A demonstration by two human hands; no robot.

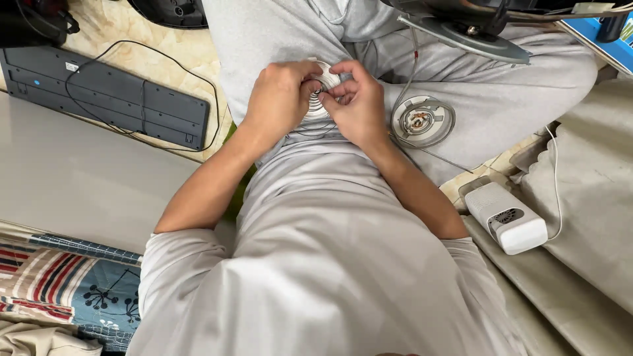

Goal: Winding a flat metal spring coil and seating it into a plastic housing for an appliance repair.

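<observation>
Far left: a flat dark grey plastic keyboard [105,97] lies upside down on the marbled floor, long axis running left to lower right, with a thin black cable [165,59] looping over it. Below it is a plain grey slab [72,178], its left side cut off by the frame. A striped, patterned blanket [59,290] fills the bottom-left corner, partly cropped.

Centre: the person sits cross-legged in light grey clothes. The left hand [280,99] and the right hand [359,105] meet over the lap, both closed on a small white round ribbed plastic disc [323,92]. Left fingers wrap its left edge; right fingers [343,86] pinch at its middle. The disc is mostly hidden by the hands, and only the top and a strip of ribs show. Its flat face looks tilted up toward the camera; a long axis is hard to make out. Thin grey wires [310,130] hang under it against the shirt.

Right of the hands: a round white motor housing with a copper-coloured core [422,120] rests on the right thigh, face up. Above it is a grey fan blade [461,33], partly cropped at the top. Lower right: a white boxy plastic unit with a vent grille [506,217] sits on beige cloth [587,217], long axis pointing lower right, with a white cord [556,171] beside it.
</observation>
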